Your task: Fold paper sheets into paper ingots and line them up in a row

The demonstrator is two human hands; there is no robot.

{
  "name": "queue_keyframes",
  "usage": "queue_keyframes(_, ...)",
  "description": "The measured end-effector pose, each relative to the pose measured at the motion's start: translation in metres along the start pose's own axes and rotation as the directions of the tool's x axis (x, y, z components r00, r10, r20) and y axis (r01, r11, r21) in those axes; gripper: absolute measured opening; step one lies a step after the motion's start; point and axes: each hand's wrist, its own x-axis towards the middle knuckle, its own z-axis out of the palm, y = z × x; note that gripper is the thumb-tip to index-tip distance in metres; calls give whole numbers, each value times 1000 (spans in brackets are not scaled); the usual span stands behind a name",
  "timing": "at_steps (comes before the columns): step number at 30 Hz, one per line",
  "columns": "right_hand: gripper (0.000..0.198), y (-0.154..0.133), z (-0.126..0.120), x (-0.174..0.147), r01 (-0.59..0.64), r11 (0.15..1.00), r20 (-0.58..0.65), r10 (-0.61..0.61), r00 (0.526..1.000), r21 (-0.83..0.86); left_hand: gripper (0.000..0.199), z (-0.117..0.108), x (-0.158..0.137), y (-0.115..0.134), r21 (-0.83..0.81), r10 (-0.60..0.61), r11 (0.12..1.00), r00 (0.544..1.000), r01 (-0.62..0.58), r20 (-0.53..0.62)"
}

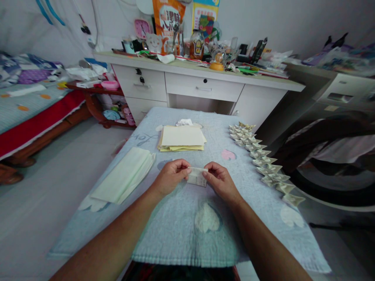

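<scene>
both arms (117, 230) forward, fingers (181, 162) bent

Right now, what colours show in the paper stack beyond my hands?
Paper stack: cream on top, yellow at the bottom; best seen in the head view.

Bare hands (172, 178) and forearms (117, 230); dark patterned clothing (181, 273) below.

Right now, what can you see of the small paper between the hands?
The small paper is pale, roughly rectangular and wider than tall, with what looks like a crosswise fold and faint marks on its lower part. The left hand pinches one end, the right hand the other. It is over the blue cloth; whether they touch is unclear.
</scene>
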Motion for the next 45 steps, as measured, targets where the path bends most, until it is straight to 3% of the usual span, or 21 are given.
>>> queue_keyframes(4, 20, -3, -1, -1, 74, 997, -23, -75, 997, -26, 15, 0, 0, -3, 18, 34, 999, 999, -33, -10)
queue_keyframes(8, 11, -6, -2, -1, 212, 960, -51, -224, 973, -184, 15, -2, -1, -4, 161, 131, 980, 990, -120, -60)
queue_keyframes(14, 10, -7, -2, 1, 347, 858, -28, -385, 922, -378, 13, -1, -6, 1, 511, 324, 820, 945, -258, -43)
queue_keyframes(19, 15, -8, 0, 2, 336, 827, -12, -382, 924, -452, 9, 1, -7, 4, 596, 423, 728, 906, -337, -4)
queue_keyframes(27, 15, -4, 0, 4, 292, 811, -62, -372, 926, -506, 11, 1, -9, 5, 628, 492, 660, 869, -414, 56)
queue_keyframes(32, 14, -3, -1, 2, 306, 772, -46, -397, 917, -557, 11, 3, -10, 5, 632, 493, 664, 870, -399, 31)
queue_keyframes(40, 19, 0, 0, -2, 372, 561, 56, -499, 865, -740, 11, 3, -9, 5, 671, 434, 691, 897, -269, -87)
queue_keyframes(45, 19, 1, 0, -2, 400, 514, 88, -528, 845, -759, 12, 3, -9, 3, 671, 414, 705, 901, -229, -127)
